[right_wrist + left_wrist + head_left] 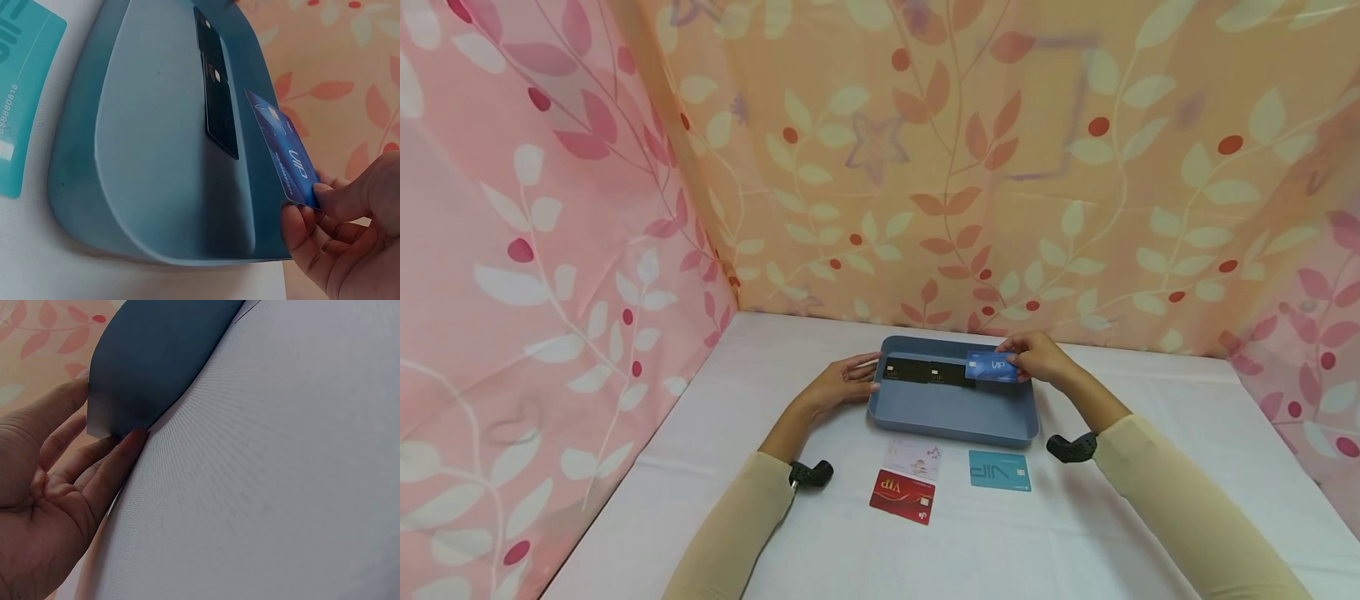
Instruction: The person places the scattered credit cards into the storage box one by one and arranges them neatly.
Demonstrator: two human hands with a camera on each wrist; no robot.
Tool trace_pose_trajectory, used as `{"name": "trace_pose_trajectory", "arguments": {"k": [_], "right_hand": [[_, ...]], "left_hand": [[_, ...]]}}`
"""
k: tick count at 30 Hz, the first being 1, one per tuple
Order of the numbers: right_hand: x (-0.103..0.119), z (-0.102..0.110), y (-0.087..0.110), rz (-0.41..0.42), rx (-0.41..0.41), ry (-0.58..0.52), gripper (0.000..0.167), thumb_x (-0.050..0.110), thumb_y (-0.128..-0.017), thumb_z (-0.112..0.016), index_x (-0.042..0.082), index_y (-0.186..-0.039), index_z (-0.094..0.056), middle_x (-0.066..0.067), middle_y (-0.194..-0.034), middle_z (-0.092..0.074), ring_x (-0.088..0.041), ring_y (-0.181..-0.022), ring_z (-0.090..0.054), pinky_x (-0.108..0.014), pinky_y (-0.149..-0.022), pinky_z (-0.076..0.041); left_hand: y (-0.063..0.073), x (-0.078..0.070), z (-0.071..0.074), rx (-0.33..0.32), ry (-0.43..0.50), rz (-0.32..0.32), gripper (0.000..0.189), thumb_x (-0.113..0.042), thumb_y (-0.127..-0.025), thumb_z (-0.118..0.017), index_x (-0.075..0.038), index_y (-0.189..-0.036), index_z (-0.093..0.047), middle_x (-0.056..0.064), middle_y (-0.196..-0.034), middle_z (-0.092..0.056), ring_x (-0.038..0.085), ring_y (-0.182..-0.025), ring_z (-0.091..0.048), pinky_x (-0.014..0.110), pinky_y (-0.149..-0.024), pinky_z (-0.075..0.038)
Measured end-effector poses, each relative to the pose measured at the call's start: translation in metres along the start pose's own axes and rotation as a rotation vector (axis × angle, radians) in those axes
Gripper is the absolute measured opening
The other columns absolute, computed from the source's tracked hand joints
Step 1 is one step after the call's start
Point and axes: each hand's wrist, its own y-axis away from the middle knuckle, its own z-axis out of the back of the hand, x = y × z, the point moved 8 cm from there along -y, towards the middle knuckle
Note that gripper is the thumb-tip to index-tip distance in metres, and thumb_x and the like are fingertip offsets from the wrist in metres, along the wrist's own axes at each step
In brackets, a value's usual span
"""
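My right hand (1040, 358) pinches a blue VIP card (987, 366) by its right end, thumb on top, over the right part of a blue-grey tray (955, 423). In the right wrist view the blue card (282, 150) is tilted above the tray's floor. Two black cards, a left one (904, 370) and a right one (950, 373), lie end to end in the tray along its back side. The blue card overlaps the right one in the head view. My left hand (838, 383) rests its extended fingers against the tray's left wall (156, 356).
On the white table (820, 550) in front of the tray lie a pale flowered card (913, 460), a red VIP card (902, 497) touching it, and a teal VIP card (1000, 471) to the right. Flower-patterned cloth (850, 208) stands behind and at both sides.
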Motion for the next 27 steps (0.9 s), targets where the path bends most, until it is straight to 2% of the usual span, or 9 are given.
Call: {"name": "trace_pose_trajectory", "arguments": {"k": [9, 17, 27], "right_hand": [[-0.002, -0.003, -0.004, -0.007, -0.016, -0.009, 0.026, -0.006, -0.097, -0.056, -0.012, -0.121, -0.065, -0.020, -0.097, -0.058, -0.019, -0.062, -0.055, -0.030, -0.058, -0.059], [0.001, -0.011, -0.010, -0.001, 0.012, 0.003, 0.025, -0.009, -0.095, -0.053, -0.016, -0.117, -0.063, -0.019, -0.089, -0.057, -0.015, -0.053, -0.051, -0.029, -0.053, -0.058], [0.000, -0.023, -0.017, -0.019, 0.015, 0.025, 0.026, -0.010, -0.095, -0.053, -0.014, -0.116, -0.066, -0.017, -0.087, -0.056, -0.015, -0.052, -0.051, -0.028, -0.051, -0.056]], "left_hand": [[0.001, 0.000, 0.000, -0.009, -0.003, 0.019, 0.070, -0.001, -0.093, -0.072, -0.008, -0.156, -0.041, 0.012, -0.157, -0.044, 0.026, -0.145, -0.040, 0.036, -0.102, -0.051], [-0.001, 0.001, 0.002, -0.015, -0.003, 0.019, 0.070, -0.001, -0.092, -0.074, -0.010, -0.154, -0.044, 0.011, -0.157, -0.044, 0.025, -0.146, -0.039, 0.036, -0.102, -0.051], [0.000, 0.000, 0.000, -0.012, 0.004, 0.018, 0.070, -0.001, -0.092, -0.073, -0.010, -0.155, -0.044, 0.012, -0.157, -0.043, 0.025, -0.146, -0.040, 0.036, -0.101, -0.051]]}}
